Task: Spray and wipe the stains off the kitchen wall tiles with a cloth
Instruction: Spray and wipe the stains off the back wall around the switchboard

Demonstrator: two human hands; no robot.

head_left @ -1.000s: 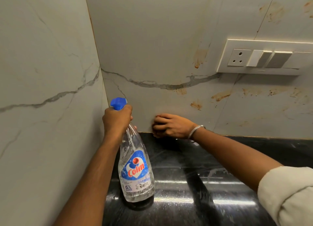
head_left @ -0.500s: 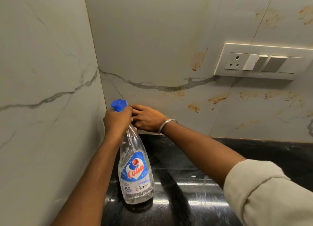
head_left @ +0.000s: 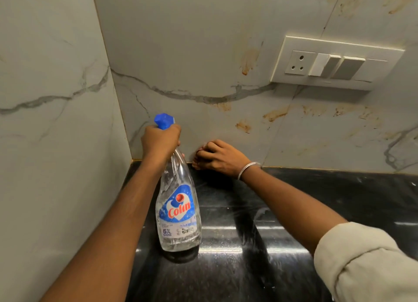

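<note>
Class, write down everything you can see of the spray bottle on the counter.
The spray bottle is clear plastic with a blue spray head and a blue-and-white label reading "Colin" in red and "5X SHINE". It stands roughly upright on the glossy black countertop near the wall corner. The left hand grips its neck below the head.

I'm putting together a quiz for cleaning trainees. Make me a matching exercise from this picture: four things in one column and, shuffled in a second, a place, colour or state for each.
1. spray bottle
2. switch plate
3. bangle
4. countertop

A. black and glossy
B. on the right wrist
C. gripped near its top by the left hand
D. fixed to the back wall, upper right

Pairs: 1-C, 2-D, 3-B, 4-A
</note>
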